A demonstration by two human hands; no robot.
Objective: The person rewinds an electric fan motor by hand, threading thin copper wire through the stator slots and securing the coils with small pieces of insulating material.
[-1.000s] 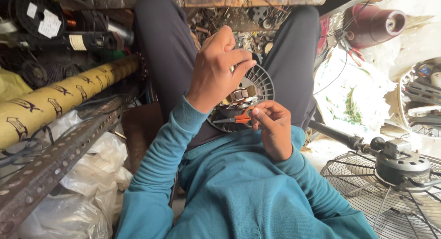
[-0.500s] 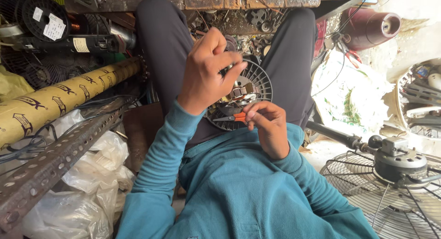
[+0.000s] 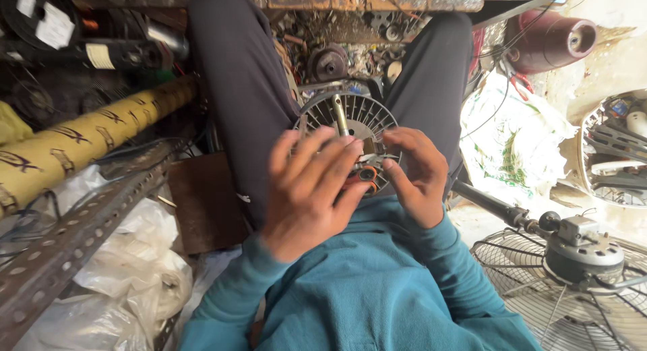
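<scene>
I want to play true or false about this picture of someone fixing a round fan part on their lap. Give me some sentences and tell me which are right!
1. The round grey metal fan motor with slotted fins rests on the person's lap between the dark trouser legs. True.
2. Both hands are at the motor: the left hand and the right hand. True.
3. The small tool between the hands has blue handles. False: its handles are orange.
4. The long yellow roll with dark markings lies on the person's right. False: it lies on the left.
5. A wire fan guard lies at the lower right. True.
6. The person wears a red sleeve. False: the long-sleeved top is teal.
</scene>
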